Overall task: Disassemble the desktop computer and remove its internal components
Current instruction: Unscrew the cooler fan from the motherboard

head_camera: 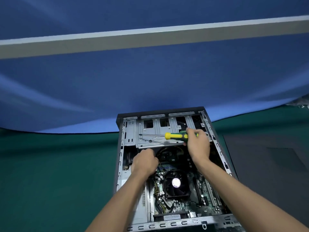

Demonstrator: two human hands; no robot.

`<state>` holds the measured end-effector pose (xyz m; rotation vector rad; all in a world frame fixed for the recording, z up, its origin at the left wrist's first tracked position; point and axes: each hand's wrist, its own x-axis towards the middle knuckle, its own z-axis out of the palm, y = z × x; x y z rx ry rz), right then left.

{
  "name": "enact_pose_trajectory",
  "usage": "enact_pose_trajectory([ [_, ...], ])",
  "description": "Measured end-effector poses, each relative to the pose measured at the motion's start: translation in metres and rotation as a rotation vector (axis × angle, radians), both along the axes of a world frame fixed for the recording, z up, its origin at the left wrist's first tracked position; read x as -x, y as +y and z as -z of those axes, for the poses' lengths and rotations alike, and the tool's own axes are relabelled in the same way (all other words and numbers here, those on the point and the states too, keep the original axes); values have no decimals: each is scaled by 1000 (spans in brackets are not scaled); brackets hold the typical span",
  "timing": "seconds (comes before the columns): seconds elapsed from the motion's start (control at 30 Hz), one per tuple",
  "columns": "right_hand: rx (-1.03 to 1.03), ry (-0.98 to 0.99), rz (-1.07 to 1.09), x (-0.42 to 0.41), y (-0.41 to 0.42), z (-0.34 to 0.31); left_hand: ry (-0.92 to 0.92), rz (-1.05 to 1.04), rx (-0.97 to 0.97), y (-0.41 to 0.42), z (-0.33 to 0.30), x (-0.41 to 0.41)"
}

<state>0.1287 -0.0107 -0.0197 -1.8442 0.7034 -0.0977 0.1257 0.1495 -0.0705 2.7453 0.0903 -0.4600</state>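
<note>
1. The right hand [198, 144] curls round the handle of a yellow-and-green screwdriver [177, 136], holding it level over the drive cage [155, 131], shaft pointing left.
2. The left hand [144, 162] reaches inside the case below the cage's near edge, fingers curled under; whether it grips anything cannot be told.
3. The green surface [58, 173] carries the open desktop computer [168, 168], lying on its side.
4. A blue backdrop [150, 84] rises behind it.
5. The black CPU fan [176, 183] sits on the motherboard [205, 198].

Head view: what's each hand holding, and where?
Right hand grips the screwdriver by its handle's rear end. Left hand is curled inside the case; what it holds cannot be told.
</note>
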Motion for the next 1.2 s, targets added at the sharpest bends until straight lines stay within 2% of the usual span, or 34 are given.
enact_pose_trajectory([
  [0.2, 320, 168, -400, -9, -8, 7, 124, 58, -32, -3, -3, -3],
  [0.4, 593, 191, -430, -12, -14, 9, 287, 162, 11, -3, -2, -9],
  [0.5, 559, 147, -404, -9, -16, 12, 320, 163, -11, -4, -1, -11],
  [0.63, 516, -38, -336, 5, -15, 16, 361, 135, -26, -3, 2, -14],
  [0.7, 472, -66, -418, 15, -15, 22, 391, 131, -34, -4, 5, -15],
  [0.8, 470, 82, -693, 29, -14, 36, 418, 165, -45, -5, 9, -19],
  [0.87, 485, 186, -797, 36, -15, 47, 424, 180, -48, -6, 12, -20],
  [1.1, 465, 251, -813, 47, -16, 71, 457, 111, -126, -6, 15, -22],
  [1.2, 441, 250, -800, 50, -13, 76, 498, 148, -170, -8, 16, -24],
])
